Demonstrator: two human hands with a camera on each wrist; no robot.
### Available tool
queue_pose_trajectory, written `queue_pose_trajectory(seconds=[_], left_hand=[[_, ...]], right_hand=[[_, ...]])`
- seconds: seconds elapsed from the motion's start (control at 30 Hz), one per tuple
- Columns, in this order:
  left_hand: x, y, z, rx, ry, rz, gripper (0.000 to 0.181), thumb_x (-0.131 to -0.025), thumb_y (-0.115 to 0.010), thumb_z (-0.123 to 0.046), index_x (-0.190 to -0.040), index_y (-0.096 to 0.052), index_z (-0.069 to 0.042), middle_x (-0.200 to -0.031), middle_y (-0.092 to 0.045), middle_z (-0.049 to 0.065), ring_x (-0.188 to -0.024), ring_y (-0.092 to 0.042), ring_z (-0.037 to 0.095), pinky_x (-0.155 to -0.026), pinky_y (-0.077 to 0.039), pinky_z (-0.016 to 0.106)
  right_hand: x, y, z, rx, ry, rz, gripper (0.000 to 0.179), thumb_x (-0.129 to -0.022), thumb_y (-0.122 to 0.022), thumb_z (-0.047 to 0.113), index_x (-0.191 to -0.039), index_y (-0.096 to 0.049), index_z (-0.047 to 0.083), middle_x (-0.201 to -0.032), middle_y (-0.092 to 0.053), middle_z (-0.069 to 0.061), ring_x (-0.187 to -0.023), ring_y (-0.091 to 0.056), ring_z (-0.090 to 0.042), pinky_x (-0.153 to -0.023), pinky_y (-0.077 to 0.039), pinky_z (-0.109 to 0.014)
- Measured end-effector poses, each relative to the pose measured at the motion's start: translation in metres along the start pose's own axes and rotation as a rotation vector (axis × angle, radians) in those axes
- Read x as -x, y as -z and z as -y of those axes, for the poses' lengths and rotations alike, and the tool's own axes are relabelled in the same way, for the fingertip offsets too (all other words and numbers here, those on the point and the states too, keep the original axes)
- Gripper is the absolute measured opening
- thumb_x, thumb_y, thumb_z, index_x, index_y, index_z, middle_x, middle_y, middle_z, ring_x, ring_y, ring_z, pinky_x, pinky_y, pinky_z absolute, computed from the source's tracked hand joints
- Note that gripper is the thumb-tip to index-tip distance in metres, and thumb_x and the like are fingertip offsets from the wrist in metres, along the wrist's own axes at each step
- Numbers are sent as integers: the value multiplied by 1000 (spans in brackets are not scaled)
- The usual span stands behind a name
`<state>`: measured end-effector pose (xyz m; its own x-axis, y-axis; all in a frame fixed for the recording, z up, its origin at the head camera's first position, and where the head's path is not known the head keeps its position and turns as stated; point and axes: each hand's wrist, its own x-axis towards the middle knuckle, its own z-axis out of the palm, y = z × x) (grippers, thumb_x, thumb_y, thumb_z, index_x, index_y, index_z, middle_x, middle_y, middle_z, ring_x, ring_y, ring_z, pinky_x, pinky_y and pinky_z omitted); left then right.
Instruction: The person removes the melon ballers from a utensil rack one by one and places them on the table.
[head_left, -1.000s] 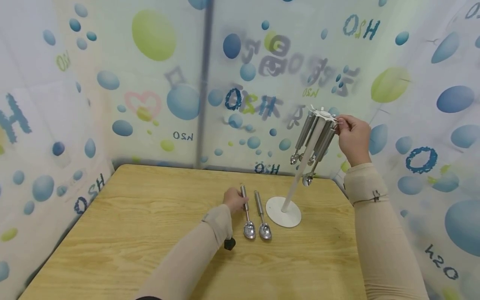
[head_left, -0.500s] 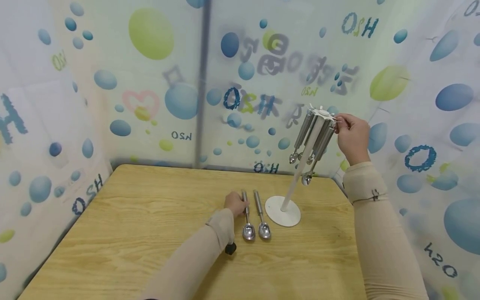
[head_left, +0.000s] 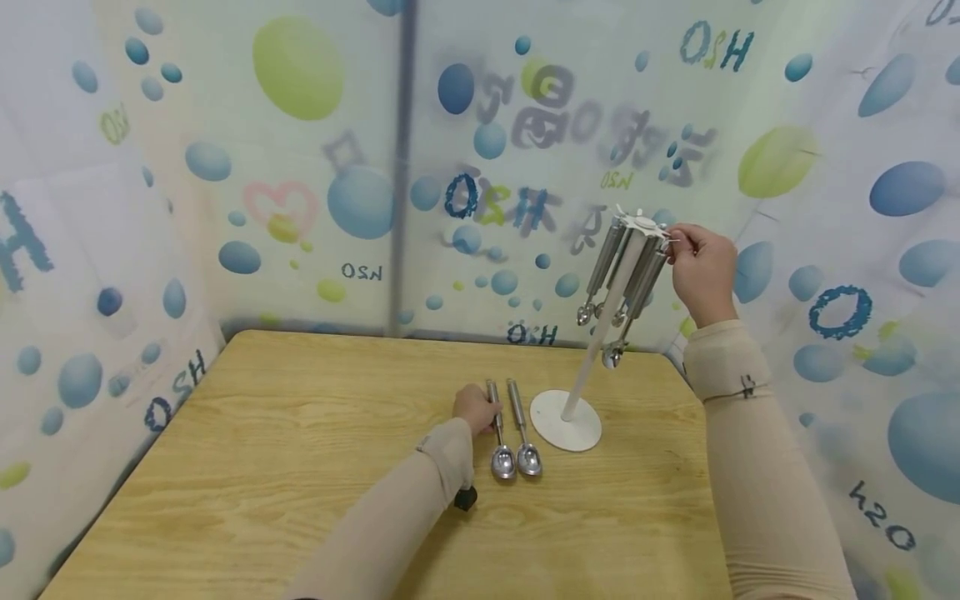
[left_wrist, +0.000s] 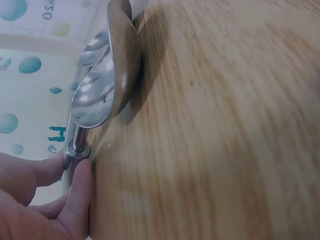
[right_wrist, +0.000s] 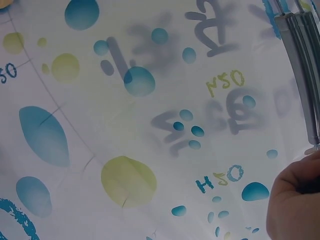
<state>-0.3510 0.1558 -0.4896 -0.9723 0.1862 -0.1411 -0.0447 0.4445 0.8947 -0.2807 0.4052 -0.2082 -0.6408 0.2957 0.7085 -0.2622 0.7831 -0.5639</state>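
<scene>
My left hand pinches the handle of an ice cream scoop that lies on the table, bowl toward me. In the left wrist view, thumb and fingers close round the handle of this scoop just behind its collar. Close beside it on the right lies a second ice cream scoop. A white utensil rack with a round base stands further right. Several metal-handled utensils hang from its top. My right hand grips the right edge of that top with its fingertips; their exact hold is partly hidden.
The wooden table reaches back to a printed curtain with blue and green dots. A black block-like object sits below my left wrist. More curtain hangs close on the right.
My left hand has drawn its scoop slightly toward me, then to the right, nearer the second scoop. The right hand keeps its place at the rack's top.
</scene>
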Motion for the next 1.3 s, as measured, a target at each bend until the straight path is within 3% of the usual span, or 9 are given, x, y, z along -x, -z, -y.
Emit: queue_pose_trajectory(seconds=[0.23, 0.37, 0.5, 0.57, 0.7, 0.83, 0.97, 1.1, 1.3], left_hand=[[-2, 1, -1, 18, 19, 22, 15, -93, -74, -10, -84, -69, 2, -73, -65, 9, -59, -64, 17, -52, -56, 25], [-5, 5, 2, 16, 5, 35, 23, -95, -70, -12, -75, -66, -2, -69, -64, 8, -56, -63, 17, -50, -55, 25], [-6, 12, 0, -121, -38, 38, 41, -100, -60, -23, -62, -57, -9, -58, -61, 6, -48, -55, 16, -43, -45, 25], [-5, 18, -7, -204, -67, 30, 43, -102, -56, -27, -63, -57, -10, -58, -61, 5, -48, -52, 16, -44, -40, 27], [3, 31, -38, -303, -145, 5, 29, -103, -52, -26, -93, -71, -6, -84, -71, 6, -67, -61, 18, -57, -48, 33], [18, 38, -81, -300, -309, 6, 30, -105, -52, -22, -126, -66, -7, -118, -70, 8, -99, -67, 23, -84, -56, 40], [35, 36, -124, -253, -513, 49, 27, -106, -53, -18, -127, -65, -7, -124, -68, 8, -110, -65, 22, -92, -55, 36], [54, 30, -159, -234, -692, 93, 24, -106, -54, -15, -126, -66, -9, -116, -70, 5, -99, -65, 15, -81, -56, 26], [66, 18, -190, -136, -824, 70, 26, -105, -52, -10, -128, -63, -4, -106, -66, 5, -88, -63, 12, -71, -53, 19]], right_hand=[[0, 1, -1, 8, 1, -6, 28, -106, -54, 15, -109, -73, -5, -78, -62, 0, -70, -55, -5, -63, -44, -14], [0, 0, -2, 4, 3, 4, 28, -107, -53, 15, -109, -73, -5, -81, -62, -5, -71, -55, -5, -64, -44, -15], [0, 0, -4, -7, 2, 11, 29, -106, -53, 15, -109, -73, -5, -84, -63, -10, -71, -55, -6, -64, -44, -15], [0, 0, -5, -13, -1, 13, 29, -106, -53, 16, -108, -73, -5, -85, -63, -12, -72, -55, -7, -65, -44, -15], [0, 1, -6, -9, 14, 9, 29, -107, -53, 17, -107, -72, -5, -85, -63, -13, -72, -54, -8, -65, -44, -16], [-1, 4, -7, -2, 32, -1, 29, -107, -53, 15, -106, -73, -6, -84, -63, -14, -70, -54, -6, -65, -43, -16], [-1, 6, -6, 3, 34, -8, 28, -106, -53, 14, -107, -73, -6, -84, -63, -15, -69, -53, -5, -66, -43, -15], [-2, 6, -7, -2, 35, -9, 29, -107, -53, 14, -106, -73, -6, -85, -63, -16, -70, -53, -6, -66, -44, -15], [-2, 2, -12, 34, 80, -32, 26, -106, -53, 10, -105, -74, -6, -85, -65, -18, -68, -51, -6, -65, -41, -16]])
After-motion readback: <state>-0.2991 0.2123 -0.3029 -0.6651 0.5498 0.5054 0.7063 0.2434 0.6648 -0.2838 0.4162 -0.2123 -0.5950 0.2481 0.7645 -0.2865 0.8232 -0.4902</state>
